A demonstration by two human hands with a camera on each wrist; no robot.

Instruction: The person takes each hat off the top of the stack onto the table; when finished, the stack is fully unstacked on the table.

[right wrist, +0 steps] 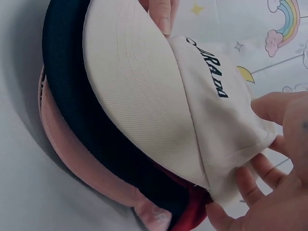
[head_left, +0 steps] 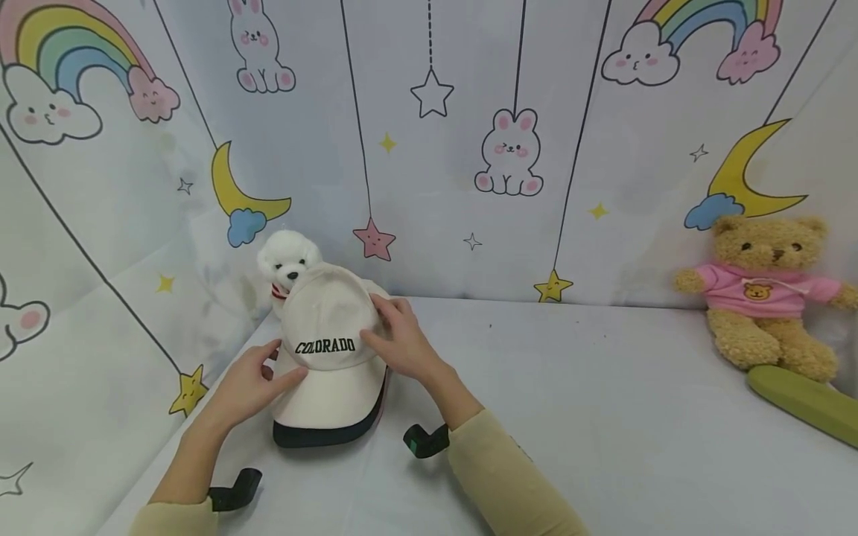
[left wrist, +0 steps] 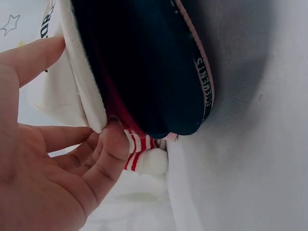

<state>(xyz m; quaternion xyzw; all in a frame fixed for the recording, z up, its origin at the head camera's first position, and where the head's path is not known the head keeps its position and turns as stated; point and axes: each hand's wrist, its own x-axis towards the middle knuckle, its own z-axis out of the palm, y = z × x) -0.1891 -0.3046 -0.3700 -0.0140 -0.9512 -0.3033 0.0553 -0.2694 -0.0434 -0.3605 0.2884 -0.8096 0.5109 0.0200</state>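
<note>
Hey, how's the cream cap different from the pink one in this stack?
The cream cap is on top; the pink cap sits lower, beneath a dark brim.
The cream cap's COLORADO crown shows; the pink cap's is mostly hidden.
The left hand and right hand hold the cream cap; neither visibly grips the pink cap.
Both have curved brims.

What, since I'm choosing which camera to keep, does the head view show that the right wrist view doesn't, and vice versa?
Only the head view: teddy bear, green object and white plush dog.
Only the right wrist view: pale lettering on pink fabric.
Both: white cap, dark brim, right hand, at least part of the left hand, patterned backdrop.
</note>
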